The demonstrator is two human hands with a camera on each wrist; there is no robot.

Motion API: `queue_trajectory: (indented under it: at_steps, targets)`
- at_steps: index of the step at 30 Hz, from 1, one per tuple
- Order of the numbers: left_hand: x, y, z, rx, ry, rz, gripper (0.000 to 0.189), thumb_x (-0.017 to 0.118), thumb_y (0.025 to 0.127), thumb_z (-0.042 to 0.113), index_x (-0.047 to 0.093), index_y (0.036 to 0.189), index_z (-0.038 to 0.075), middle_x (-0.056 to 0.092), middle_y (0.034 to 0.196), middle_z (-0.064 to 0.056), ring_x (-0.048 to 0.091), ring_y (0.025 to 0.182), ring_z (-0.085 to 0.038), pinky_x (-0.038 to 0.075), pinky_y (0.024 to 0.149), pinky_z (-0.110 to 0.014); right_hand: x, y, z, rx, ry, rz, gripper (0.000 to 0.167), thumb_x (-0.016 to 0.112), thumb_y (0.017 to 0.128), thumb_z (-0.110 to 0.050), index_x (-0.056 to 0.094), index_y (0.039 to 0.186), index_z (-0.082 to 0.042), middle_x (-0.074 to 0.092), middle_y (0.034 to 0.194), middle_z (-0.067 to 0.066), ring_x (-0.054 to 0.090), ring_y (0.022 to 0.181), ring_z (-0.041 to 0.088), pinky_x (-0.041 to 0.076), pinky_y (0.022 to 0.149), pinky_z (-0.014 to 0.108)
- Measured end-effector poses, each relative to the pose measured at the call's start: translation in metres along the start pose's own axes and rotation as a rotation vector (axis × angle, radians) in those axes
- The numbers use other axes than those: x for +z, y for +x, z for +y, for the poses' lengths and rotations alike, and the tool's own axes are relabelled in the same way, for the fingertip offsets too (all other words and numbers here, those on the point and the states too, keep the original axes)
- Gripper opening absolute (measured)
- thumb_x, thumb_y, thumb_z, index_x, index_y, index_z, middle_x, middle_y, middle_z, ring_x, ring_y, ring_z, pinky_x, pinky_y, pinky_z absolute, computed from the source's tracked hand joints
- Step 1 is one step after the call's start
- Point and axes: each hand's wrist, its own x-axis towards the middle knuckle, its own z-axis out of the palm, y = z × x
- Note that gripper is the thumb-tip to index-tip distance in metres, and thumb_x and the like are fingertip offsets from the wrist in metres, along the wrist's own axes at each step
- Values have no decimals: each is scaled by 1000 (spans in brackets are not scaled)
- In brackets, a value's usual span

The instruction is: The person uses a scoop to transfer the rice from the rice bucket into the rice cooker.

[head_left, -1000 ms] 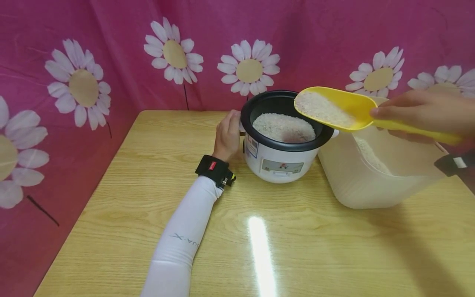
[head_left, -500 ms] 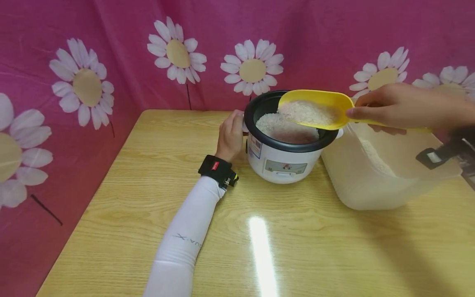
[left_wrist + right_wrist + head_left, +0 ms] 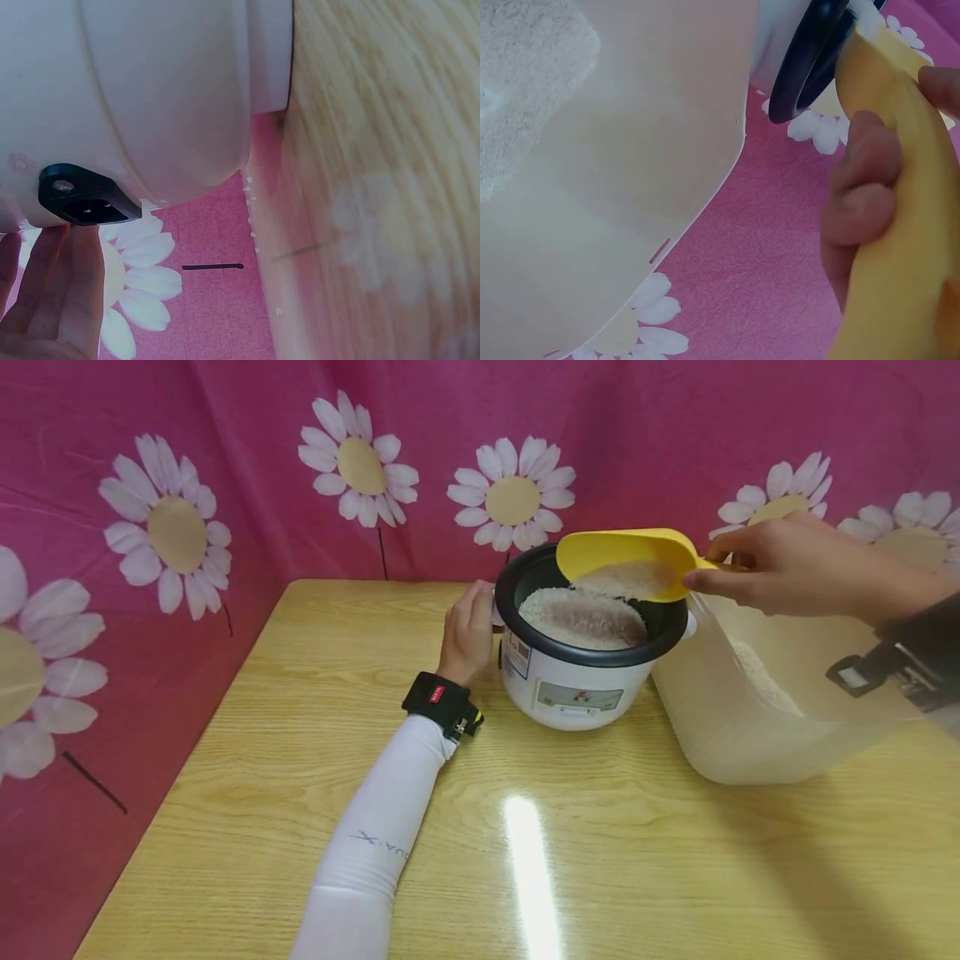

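Observation:
My right hand (image 3: 795, 568) grips the handle of a yellow scoop (image 3: 630, 545) over the right side of a white rice cooker (image 3: 517, 681). The scoop is tilted, with rice running off its lower edge into the cooker's black-rimmed pot. Uncooked rice (image 3: 573, 618) lies heaped inside that pot. In the right wrist view, fingers wrap the yellow handle (image 3: 904, 247). My left hand (image 3: 467, 633) holds the cooker by its left side handle. From the left wrist, the fingers (image 3: 56, 285) show beside a black power socket (image 3: 86, 202) on the cooker's white wall.
Right of the cooker stands a translucent bin (image 3: 720, 735) with rice (image 3: 761, 677) in it, partly beneath my right arm. Everything rests on a wood-grain table (image 3: 300, 735). Behind it hangs a pink cloth (image 3: 420, 410) printed with white flowers.
The scoop has moved left from near the bin to above the pot and tipped over, and the rice in it has shrunk. My left hand keeps its hold on the cooker.

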Motion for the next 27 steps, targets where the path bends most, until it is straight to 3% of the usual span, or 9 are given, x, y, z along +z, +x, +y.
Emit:
queue_trajectory:
  at_steps: [4, 12, 22, 27]
  targets:
    - [1, -1, 0, -6, 5, -3, 49, 26, 106, 35, 66, 110, 6, 67, 101, -13, 62, 97, -25, 46, 82, -32, 3, 1, 0, -41, -41, 88, 31, 70, 96, -44, 62, 89, -15, 47, 62, -2, 37, 50, 12, 28, 49, 26]
    - [1, 0, 0, 1, -15, -6, 50, 26, 107, 35, 66, 111, 5, 66, 101, -14, 61, 97, -26, 46, 81, -32, 1, 2, -2, -29, -32, 176, 38, 77, 89, -45, 72, 104, -10, 55, 68, 2, 42, 60, 13, 32, 52, 26]
    - [0, 0, -1, -11, -27, -12, 50, 26, 106, 36, 65, 112, 5, 67, 104, -15, 62, 98, -26, 49, 82, -34, 0, -1, -4, -31, -11, 233, 40, 87, 78, -47, 70, 95, -16, 67, 78, 1, 51, 67, 9, 40, 58, 24]
    - [-1, 1, -3, -7, -24, -3, 50, 26, 106, 35, 66, 111, 5, 67, 104, -15, 62, 98, -26, 48, 83, -34, -1, -3, -1, 16, 5, 233, 42, 85, 80, -48, 72, 100, -13, 68, 80, 3, 51, 68, 9, 40, 59, 24]
